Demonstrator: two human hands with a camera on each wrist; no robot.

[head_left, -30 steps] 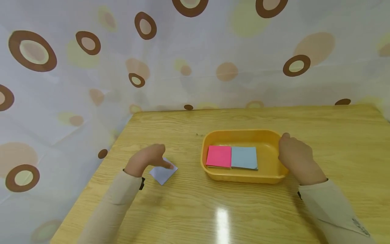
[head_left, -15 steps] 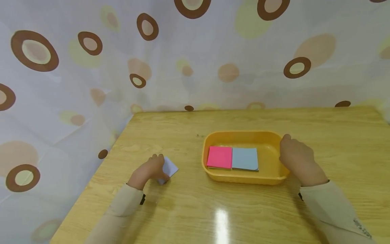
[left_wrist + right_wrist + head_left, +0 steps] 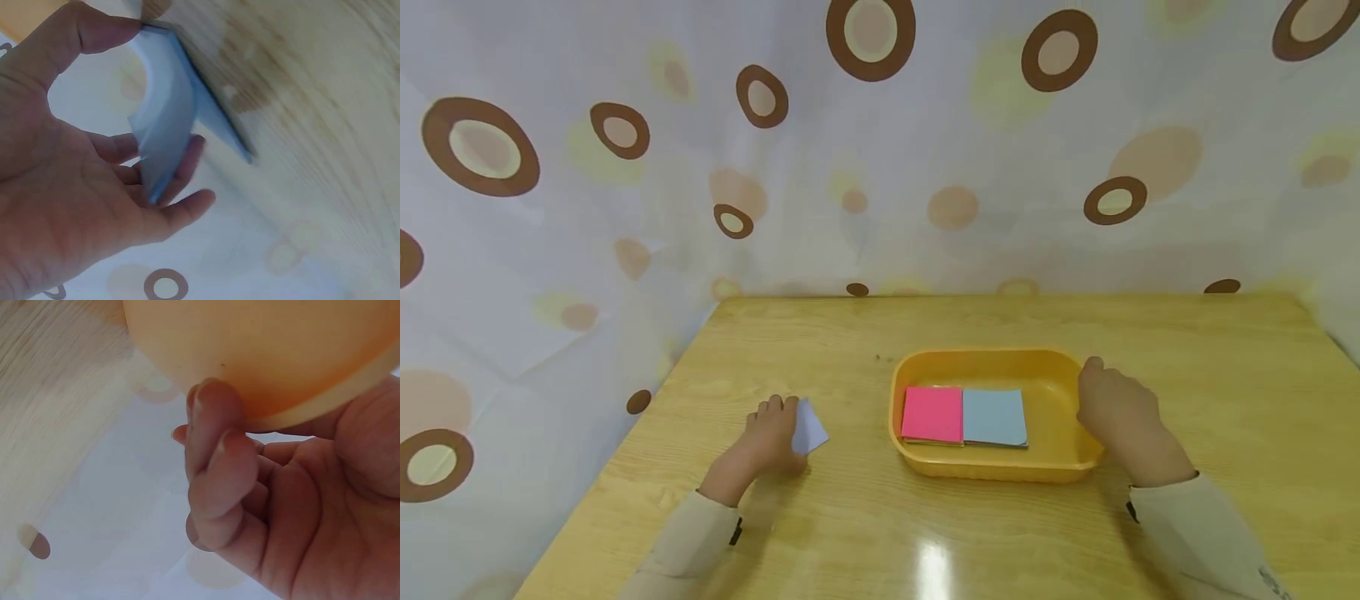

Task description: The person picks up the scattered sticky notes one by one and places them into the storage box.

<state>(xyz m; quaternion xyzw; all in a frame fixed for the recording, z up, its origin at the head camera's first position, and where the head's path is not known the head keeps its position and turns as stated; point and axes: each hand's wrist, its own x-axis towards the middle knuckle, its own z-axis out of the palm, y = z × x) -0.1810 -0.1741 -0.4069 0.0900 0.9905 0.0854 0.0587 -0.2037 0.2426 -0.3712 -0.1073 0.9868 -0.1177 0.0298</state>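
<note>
In the head view my left hand (image 3: 771, 437) is on the left of the table, gripping a pale lavender square of notepaper (image 3: 807, 428). The left wrist view shows the notepaper (image 3: 167, 103) bowed between the thumb and the fingers, looking light blue there, with one flap along the tabletop. My right hand (image 3: 1122, 423) grips the right end of an orange plastic tray (image 3: 1052, 396), its fingers curled at the rim in the right wrist view. Side by side in the left part of the tray lie a stack of pink notepaper (image 3: 932, 414) and a stack of light blue notepaper (image 3: 994, 417).
The wooden table (image 3: 820, 533) meets a curtain (image 3: 880, 142) with brown and beige circles at the back and on the left. A bright light reflection shows near the table's front. Between the left hand and the tray is a stretch of bare wood.
My left hand has come down over the lavender notepaper and taken hold of it, bending it. The right hand stays on the tray. The head view has tilted up slightly.
</note>
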